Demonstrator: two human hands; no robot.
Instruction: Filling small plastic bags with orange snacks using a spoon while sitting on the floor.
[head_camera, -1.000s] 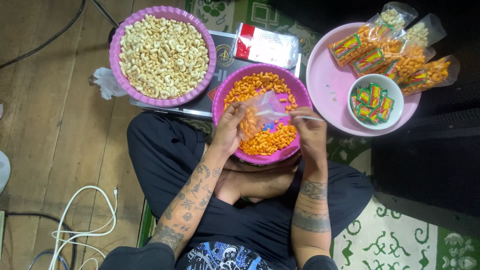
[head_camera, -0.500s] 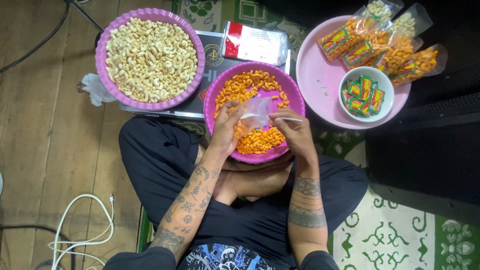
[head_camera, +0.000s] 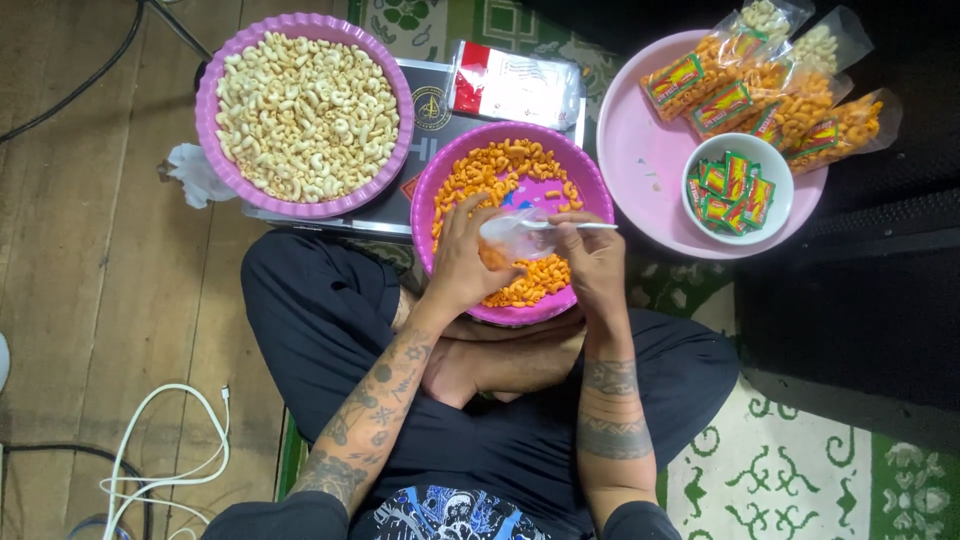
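Orange puffed snacks fill the purple plastic bowl (head_camera: 590, 190) in front of me, and that is where both hands are working. A second ago the small clear plastic bag (head_camera: 510, 238) stood higher and more open above the heap; now it sits lower, pressed closer to the snacks, with an orange clump showing at its near-left corner. My left hand (head_camera: 462, 262) is clamped around the bag's left side, fingers curled over its mouth. My right hand (head_camera: 590, 255) is pinched on a thin white plastic spoon (head_camera: 580, 226), which lies level with its tip at the bag's opening. A second ago the spoon pointed out to the right; it has since swung in towards the bag. I judge that a scoop is going in, and the bag looks only partly filled.

To the far left, the larger purple bowl of pale puffed snacks (head_camera: 305, 115) rests untouched on a dark flat case (head_camera: 432, 125), beside a red and white packet (head_camera: 512, 85). On the right, the pink round tray (head_camera: 640, 160) carries filled clear snack bags (head_camera: 770, 90) and a white bowl of small green and red sachets (head_camera: 735, 188). White cables (head_camera: 170, 440) lie on the wooden floor (head_camera: 90, 270) at near left.
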